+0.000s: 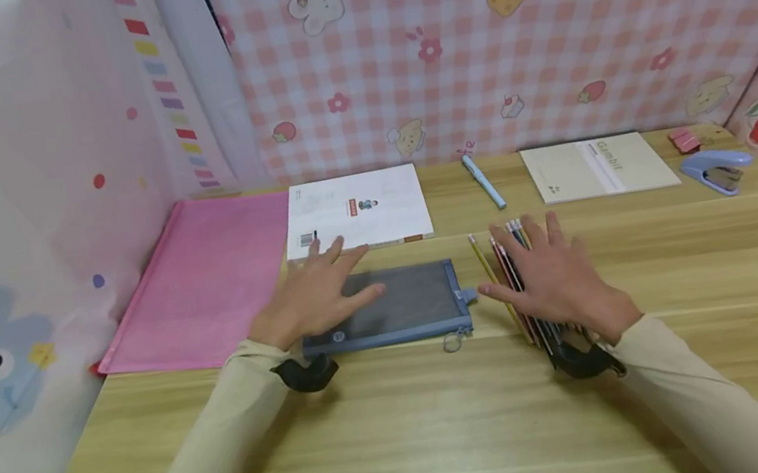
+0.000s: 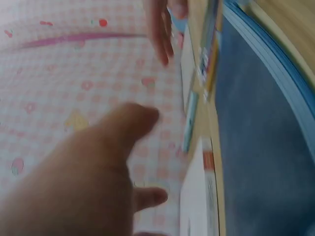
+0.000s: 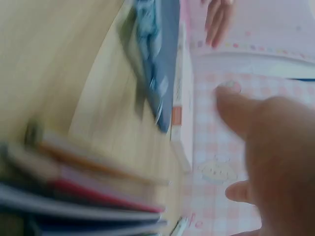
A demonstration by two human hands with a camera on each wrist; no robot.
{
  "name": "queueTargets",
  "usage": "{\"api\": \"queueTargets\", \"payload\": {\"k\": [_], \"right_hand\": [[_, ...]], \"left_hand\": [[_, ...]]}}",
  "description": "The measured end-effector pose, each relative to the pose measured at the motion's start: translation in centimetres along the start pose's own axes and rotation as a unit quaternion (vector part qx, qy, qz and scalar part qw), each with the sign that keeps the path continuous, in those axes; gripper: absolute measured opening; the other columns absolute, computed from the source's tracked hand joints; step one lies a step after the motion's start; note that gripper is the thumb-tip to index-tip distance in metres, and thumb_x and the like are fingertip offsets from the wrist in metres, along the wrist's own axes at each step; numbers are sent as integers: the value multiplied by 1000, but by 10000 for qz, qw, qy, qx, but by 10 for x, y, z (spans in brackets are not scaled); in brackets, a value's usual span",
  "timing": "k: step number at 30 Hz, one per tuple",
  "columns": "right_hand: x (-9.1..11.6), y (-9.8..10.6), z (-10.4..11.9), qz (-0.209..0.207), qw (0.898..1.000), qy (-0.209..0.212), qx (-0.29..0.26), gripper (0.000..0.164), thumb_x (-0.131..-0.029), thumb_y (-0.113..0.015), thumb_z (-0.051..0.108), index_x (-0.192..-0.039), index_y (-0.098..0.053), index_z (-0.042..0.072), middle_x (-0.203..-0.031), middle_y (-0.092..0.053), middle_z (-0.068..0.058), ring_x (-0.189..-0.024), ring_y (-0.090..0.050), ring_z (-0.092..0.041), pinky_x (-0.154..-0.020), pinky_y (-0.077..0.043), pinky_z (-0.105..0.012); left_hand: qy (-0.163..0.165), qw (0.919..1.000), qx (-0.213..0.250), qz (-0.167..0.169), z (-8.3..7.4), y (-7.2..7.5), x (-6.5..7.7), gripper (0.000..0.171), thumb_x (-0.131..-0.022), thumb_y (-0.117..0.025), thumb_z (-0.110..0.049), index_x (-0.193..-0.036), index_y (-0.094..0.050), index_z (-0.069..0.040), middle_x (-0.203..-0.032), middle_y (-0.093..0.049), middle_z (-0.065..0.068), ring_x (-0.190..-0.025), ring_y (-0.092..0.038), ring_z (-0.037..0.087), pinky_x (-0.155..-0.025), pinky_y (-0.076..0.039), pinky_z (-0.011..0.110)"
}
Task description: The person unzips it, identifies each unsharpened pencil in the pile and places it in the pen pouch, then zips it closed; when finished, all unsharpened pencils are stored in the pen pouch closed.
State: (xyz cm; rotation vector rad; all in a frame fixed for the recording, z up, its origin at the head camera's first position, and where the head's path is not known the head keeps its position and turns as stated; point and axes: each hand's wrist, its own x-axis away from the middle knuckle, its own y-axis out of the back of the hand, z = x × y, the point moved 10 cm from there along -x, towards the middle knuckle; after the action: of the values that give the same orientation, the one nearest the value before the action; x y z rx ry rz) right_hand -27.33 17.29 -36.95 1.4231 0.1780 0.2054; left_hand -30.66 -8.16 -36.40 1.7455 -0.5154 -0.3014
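Observation:
My left hand point(image 1: 316, 294) is spread, fingers extended, over the left part of a blue-grey mesh zip pouch point(image 1: 421, 301). In the left wrist view the pouch lies flat below the hand. A small ring hangs at the pouch's zip end. My right hand point(image 1: 558, 281) is also spread, palm down, above a bundle of pencils point(image 3: 108, 195) and hides much of it. A yellow pencil point(image 1: 484, 263) lies at the bundle's left side. Both hands hold nothing, and the right wrist view shows its fingers raised over the pencils.
Behind the pouch lies a white book point(image 1: 390, 213), with a pink mesh folder point(image 1: 204, 280) to its left. Farther right are a light blue pen point(image 1: 484, 182), a cream notebook point(image 1: 569, 173), a pink clip point(image 1: 684, 141) and a lilac stapler point(image 1: 709, 165). Curtains border the wooden table point(image 1: 417, 450).

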Motion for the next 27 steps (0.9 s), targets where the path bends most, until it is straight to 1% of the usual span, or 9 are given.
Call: {"api": "queueTargets", "payload": {"k": [4,7,9,13,15,17,20,23,27], "right_hand": [[5,6,15,-277,9980,475,-316,76,-96,-60,51,-154,-37,8,-155,-32,-35,-144,-22,-64,-109,-35,-78],[10,9,28,-444,9942,785,-585,67,-95,-66,42,-146,-48,3,-150,-41,-35,-141,-35,-57,-111,-41,-70],[14,10,35,-496,9916,904,-777,62,-94,-69,38,-141,-54,2,-146,-47,-32,-138,-43,-52,-111,-44,-66],[26,10,45,-631,9854,1062,-1173,46,-93,-71,31,-127,-65,0,-132,-62,-25,-123,-59,-42,-103,-52,-59],[31,10,48,-746,9821,1078,-1355,38,-92,-73,27,-119,-69,1,-123,-68,-20,-115,-64,-39,-99,-55,-56],[37,11,49,-868,9787,1072,-1523,31,-90,-74,24,-111,-72,2,-114,-72,-16,-101,-68,-31,-88,-58,-48],[44,13,45,-983,9747,1009,-1733,23,-87,-77,21,-104,-75,4,-97,-73,-10,-79,-64,-19,-70,-53,-32],[48,13,41,-980,9725,951,-1887,20,-86,-78,18,-100,-75,4,-81,-66,-5,-65,-52,-10,-59,-42,-21],[50,11,36,-885,9717,905,-1996,18,-85,-79,17,-98,-75,4,-75,-60,-2,-63,-47,-6,-56,-39,-17]], "left_hand": [[-1228,9922,192,21,-43,0,-19,54,-102,-53,-40,-147,-50,-11,-154,-47,18,-146,-41,40,-121,-39,56],[-1971,9797,365,94,-71,-1,-29,38,-101,-57,-24,-134,-63,-6,-135,-66,12,-126,-63,26,-109,-54,42],[-2256,9726,507,235,-86,-4,-35,31,-100,-59,-18,-127,-68,-7,-122,-73,7,-108,-69,17,-97,-59,34],[-2697,9585,680,620,-110,-16,-46,25,-97,-62,-14,-120,-73,-11,-106,-75,3,-89,-67,11,-81,-58,23],[-2901,9507,709,831,-119,-23,-49,25,-96,-64,-13,-120,-73,-13,-107,-74,2,-90,-65,10,-81,-56,20],[-3100,9426,683,1034,-127,-30,-52,26,-96,-65,-14,-121,-73,-15,-110,-72,2,-94,-62,13,-82,-53,21],[-3389,9322,415,1203,-138,-39,-53,26,-95,-69,-17,-121,-74,-18,-112,-68,4,-98,-56,16,-85,-48,24],[-3523,9277,126,1230,-142,-47,-54,23,-92,-73,-20,-114,-76,-21,-108,-64,5,-98,-50,18,-86,-44,29],[-3513,9294,-3,1129,-145,-53,-56,13,-88,-77,-20,-101,-77,-22,-106,-60,4,-101,-48,18,-91,-43,32]]}}
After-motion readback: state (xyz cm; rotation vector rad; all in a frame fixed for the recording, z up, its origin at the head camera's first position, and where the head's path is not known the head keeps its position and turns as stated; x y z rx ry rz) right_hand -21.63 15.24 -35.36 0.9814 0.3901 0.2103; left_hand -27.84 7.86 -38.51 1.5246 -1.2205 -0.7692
